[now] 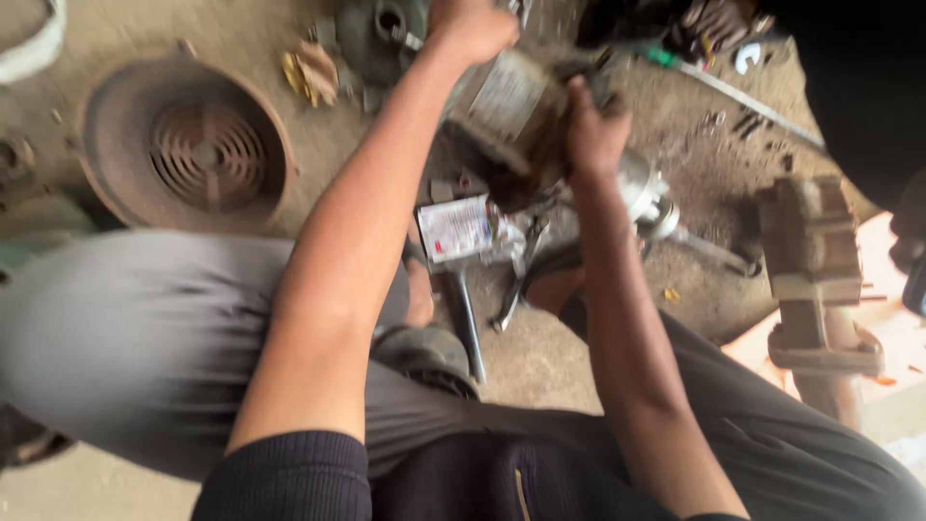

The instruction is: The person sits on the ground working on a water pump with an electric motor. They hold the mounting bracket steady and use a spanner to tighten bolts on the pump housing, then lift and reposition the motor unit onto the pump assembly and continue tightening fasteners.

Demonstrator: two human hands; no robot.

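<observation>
Gripping the greasy metal motor part (511,116), your left hand (470,29) and right hand (593,130) were clenched on its ends. It looked heavy, rigid and slippery, best held by the casing between your hands.

You have one view only: your head camera looks steeply down over your knees at the dirt floor (540,357), close above both forearms.

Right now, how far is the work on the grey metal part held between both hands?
Done: loose tools, including a wrench, lie on the dirt floor. In hand: the left hand and right hand grip the blurred grey metal part. Left: motion blur hides whether anything remains fastened.
</observation>
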